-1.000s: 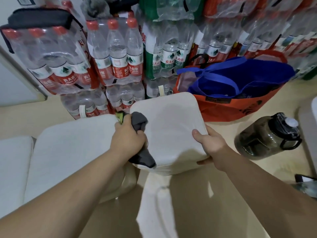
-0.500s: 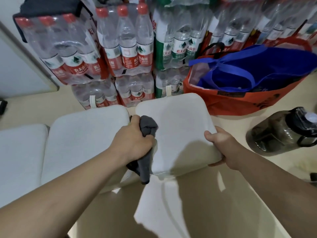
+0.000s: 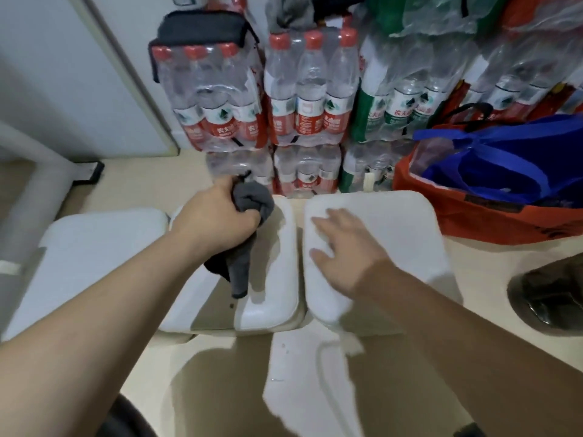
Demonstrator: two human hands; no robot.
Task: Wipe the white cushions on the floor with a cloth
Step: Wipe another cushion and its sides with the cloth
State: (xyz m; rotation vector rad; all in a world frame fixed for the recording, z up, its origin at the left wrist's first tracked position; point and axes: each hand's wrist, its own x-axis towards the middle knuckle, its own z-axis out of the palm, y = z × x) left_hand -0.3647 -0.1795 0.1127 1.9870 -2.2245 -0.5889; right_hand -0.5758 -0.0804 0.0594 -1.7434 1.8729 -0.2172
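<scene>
At the frame's centre the left hand (image 3: 217,216) clenches a bunched grey cloth (image 3: 252,201) over the middle white cushion (image 3: 274,294), seemingly poised to wipe it, while the right hand (image 3: 344,250) lies flat, fingers spread, on the neighbouring cushion (image 3: 394,222) at centre right, probably steadying it on the floor (image 3: 485,266).

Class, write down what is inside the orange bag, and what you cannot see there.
A blue bag sits inside the orange bag, filling its opening. Whatever lies beneath or inside the blue bag is covered.
</scene>
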